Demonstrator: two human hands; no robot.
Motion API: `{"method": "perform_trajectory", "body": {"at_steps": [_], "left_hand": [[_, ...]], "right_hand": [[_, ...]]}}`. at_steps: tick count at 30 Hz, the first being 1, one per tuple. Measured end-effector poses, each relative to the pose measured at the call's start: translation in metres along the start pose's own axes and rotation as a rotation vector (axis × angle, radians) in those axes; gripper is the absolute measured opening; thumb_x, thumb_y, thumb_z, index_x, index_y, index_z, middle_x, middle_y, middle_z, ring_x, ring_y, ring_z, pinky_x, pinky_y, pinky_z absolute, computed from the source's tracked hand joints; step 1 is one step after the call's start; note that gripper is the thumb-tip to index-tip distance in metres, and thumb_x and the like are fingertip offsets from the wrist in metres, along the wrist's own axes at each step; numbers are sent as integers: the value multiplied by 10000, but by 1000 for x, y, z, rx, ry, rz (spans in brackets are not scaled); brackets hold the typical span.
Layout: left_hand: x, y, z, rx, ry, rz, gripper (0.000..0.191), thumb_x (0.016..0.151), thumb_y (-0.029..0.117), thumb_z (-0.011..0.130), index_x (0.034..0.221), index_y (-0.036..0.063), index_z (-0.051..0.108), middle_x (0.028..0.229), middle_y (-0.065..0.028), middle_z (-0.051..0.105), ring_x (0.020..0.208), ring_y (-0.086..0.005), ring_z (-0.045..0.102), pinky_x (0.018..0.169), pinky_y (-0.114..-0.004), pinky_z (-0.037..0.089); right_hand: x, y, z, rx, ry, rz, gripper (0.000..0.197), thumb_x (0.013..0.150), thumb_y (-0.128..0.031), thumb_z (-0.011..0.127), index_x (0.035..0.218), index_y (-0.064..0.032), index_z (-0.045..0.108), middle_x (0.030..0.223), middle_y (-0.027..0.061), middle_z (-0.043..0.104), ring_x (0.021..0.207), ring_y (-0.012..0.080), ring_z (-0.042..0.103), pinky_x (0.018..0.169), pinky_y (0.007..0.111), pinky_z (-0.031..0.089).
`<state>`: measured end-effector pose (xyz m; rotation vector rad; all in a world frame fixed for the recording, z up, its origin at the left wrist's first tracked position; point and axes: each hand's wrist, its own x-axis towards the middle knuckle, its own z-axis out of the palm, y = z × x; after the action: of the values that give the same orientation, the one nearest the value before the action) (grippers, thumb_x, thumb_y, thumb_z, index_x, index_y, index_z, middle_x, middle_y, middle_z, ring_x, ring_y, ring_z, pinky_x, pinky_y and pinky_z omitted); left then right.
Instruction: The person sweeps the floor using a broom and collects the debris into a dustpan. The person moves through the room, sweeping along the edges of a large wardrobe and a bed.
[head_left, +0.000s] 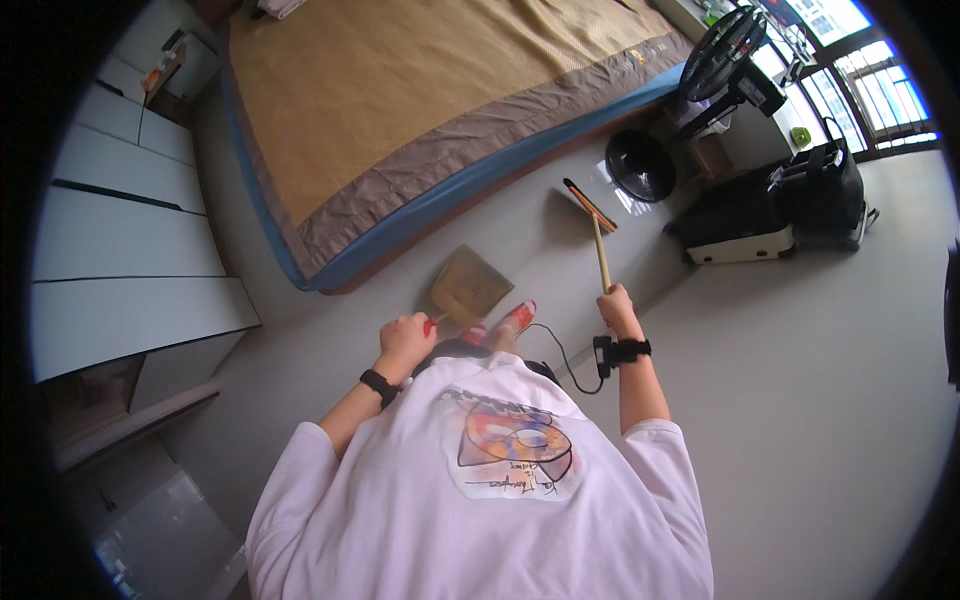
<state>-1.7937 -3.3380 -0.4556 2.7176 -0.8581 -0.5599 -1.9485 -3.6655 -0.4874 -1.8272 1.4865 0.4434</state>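
Note:
My left hand (407, 339) is closed around the red-ended handle of a dustpan (472, 285). The tan, translucent pan hangs low in front of my feet, its wide mouth turned away from me to the right. In my right hand (619, 309) is the pale stick of a broom (602, 251). Its narrow orange and black head (589, 204) is out ahead, between the bed and the fan's base, with a shadow on the floor beside it. Whether the broom head touches the floor, I cannot tell.
A bed (420, 97) with a tan mat runs along the front. Ahead right stand a black pedestal fan (640, 166) and black luggage (780, 199). White drawers (127, 232) line the left side. A black cable (564, 358) hangs from my right wrist device.

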Motion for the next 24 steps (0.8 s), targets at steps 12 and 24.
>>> {"method": "perform_trajectory", "body": {"at_steps": [12, 24], "left_hand": [[9, 9, 5, 100, -80, 77, 180, 680, 246, 547, 726, 73, 561, 634, -141, 582, 585, -309, 578, 526, -410, 464], [12, 7, 4, 122, -104, 157, 191, 679, 240, 558, 717, 53, 550, 626, -141, 581, 592, -302, 580, 532, -390, 467]], "right_hand": [[-108, 54, 69, -93, -213, -47, 405, 670, -97, 484, 1055, -43, 373, 819, 199, 543, 591, 266, 563, 443, 329, 442], [-195, 84, 18, 1181, -545, 304, 337, 750, -45, 484, 1071, -30, 384, 542, -35, 359, 366, 38, 292, 290, 169, 196]]}}
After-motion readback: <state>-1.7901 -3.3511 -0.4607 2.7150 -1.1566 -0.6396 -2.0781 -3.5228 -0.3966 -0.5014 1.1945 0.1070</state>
